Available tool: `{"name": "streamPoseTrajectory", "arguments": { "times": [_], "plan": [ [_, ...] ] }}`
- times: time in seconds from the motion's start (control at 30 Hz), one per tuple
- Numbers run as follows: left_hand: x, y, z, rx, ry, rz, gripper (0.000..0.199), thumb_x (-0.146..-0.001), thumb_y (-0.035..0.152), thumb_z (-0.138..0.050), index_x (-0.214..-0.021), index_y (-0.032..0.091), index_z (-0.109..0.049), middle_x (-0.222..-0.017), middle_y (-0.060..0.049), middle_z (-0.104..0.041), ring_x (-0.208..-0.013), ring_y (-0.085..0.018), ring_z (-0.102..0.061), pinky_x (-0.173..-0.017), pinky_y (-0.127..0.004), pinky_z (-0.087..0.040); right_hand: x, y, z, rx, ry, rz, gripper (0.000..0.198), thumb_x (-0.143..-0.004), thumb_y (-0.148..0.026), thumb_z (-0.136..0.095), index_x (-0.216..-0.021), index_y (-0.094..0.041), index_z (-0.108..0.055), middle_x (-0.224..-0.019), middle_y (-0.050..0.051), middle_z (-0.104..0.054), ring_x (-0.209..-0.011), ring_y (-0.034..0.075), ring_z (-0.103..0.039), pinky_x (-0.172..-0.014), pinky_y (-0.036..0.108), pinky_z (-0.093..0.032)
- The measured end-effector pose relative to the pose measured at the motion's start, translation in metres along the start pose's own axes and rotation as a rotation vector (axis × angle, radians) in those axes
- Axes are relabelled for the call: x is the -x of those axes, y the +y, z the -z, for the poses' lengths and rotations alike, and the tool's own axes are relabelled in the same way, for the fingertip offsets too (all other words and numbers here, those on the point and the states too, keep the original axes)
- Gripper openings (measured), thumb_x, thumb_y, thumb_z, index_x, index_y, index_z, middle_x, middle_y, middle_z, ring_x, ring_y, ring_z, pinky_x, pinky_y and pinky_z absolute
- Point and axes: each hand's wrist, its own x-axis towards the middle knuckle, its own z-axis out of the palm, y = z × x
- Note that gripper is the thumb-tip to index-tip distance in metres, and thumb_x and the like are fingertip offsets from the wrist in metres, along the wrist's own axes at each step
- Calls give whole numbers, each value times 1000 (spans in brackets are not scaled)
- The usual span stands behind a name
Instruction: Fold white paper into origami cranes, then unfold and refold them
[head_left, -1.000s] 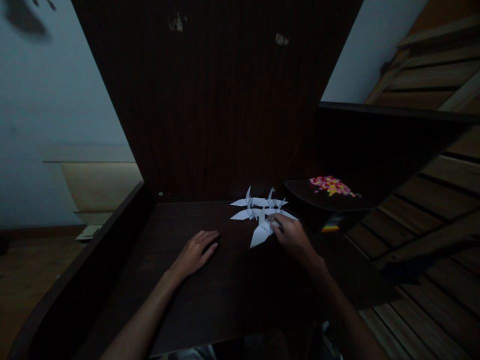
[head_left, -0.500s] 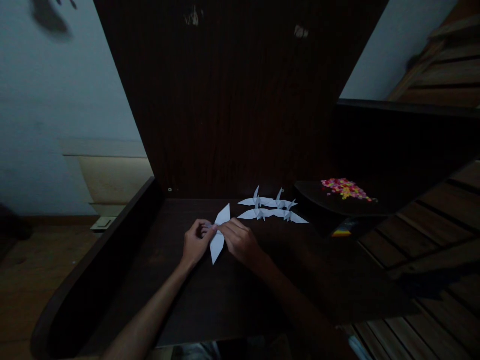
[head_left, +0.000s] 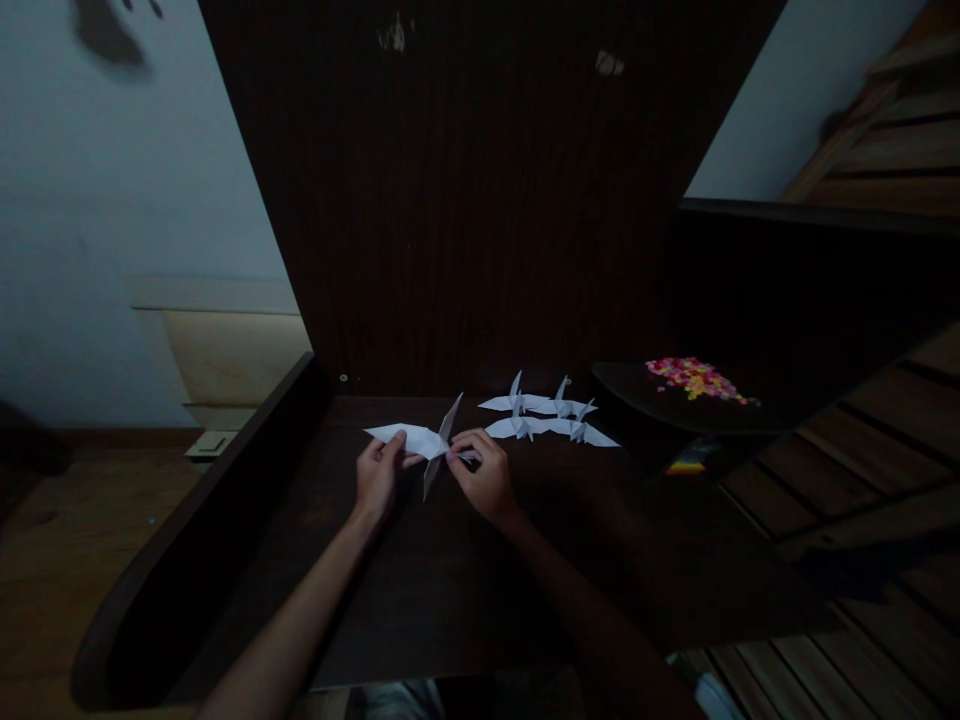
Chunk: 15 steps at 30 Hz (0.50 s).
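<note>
A white paper crane (head_left: 416, 440) is held between both hands, above the dark desk. My left hand (head_left: 379, 475) is closed on its long left-pointing wing, thumb on top and fingers beneath. With thumb and fingertips, my right hand (head_left: 484, 473) pinches the crane's right end, and the fingers partly hide that end. Two narrow points stick out from the crane's middle, one away from me and one toward me. Just beyond my right hand, several finished paper cranes (head_left: 517, 428) sit in two rows with their wings spread.
The dark wooden desk (head_left: 420, 610) has a tall back panel (head_left: 480, 200) and a raised left side edge (head_left: 195, 540). On a small curved shelf (head_left: 622, 395) at the right lies a pile of pink, red and yellow bits (head_left: 694, 378). Wooden slats (head_left: 885, 440) show farther right.
The paper crane has been turned, so its wing that lay near-upright in view points left. My left hand has moved to that wing; my right hand now pinches the opposite end.
</note>
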Motion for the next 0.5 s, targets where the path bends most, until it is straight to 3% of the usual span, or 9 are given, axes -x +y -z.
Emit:
{"name": "streamPoseTrajectory", "arguments": {
  "times": [0.13, 0.2, 0.27, 0.37, 0.43, 0.5],
  "plan": [
    [-3, 5, 3, 141, -112, 109, 21, -67, 27, -75, -80, 14, -64, -77, -5, -69, -74, -19, -67, -66, -30, -57, -4, 13, -4, -409, -97, -333, 23, -71, -39, -70, -75, -19, -61, -76, 3, -65, -69, 16, -63, -61, 30, -54],
    [-3, 5, 4, 149, -156, 140, 18, -69, 25, -73, -79, 13, -64, -81, -7, -70, -77, -19, -68, -67, -29, -57, -6, 14, -5, -526, -158, -407, 28, -68, -44, -72, -74, -19, -61, -74, 2, -66, -65, 16, -63, -61, 31, -55],
    [-4, 3, 5, 131, -176, 160, 18, -71, 25, -72, -81, 14, -63, -85, -8, -70, -77, -18, -67, -67, -28, -56, -7, 13, -7, -548, -149, -405, 30, -66, -45, -74, -73, -19, -61, -74, 2, -66, -66, 16, -64, -64, 32, -56],
    [-6, -3, 6, 31, -120, 120, 36, -68, 28, -75, -98, 15, -59, -90, -7, -68, -74, -16, -66, -66, -28, -55, -7, 6, -8, -475, 17, -340, 29, -67, -44, -74, -75, -20, -62, -75, 3, -67, -70, 18, -65, -66, 33, -56],
    [-6, -6, 8, -120, 9, -14, 56, -66, 32, -78, -113, 19, -51, -101, -7, -65, -82, -17, -65, -71, -30, -54, -8, 0, -8, -372, 137, -286, 25, -70, -42, -71, -76, -20, -61, -78, 4, -67, -75, 19, -65, -68, 32, -55],
    [-5, -5, 10, -328, 179, -240, 64, -67, 36, -77, -122, 23, -46, -118, -9, -58, -100, -20, -61, -82, -33, -52, -11, -7, -6, -224, 163, -216, 20, -74, -38, -68, -78, -20, -61, -80, 4, -68, -77, 18, -65, -70, 31, -54]
  ]
}}
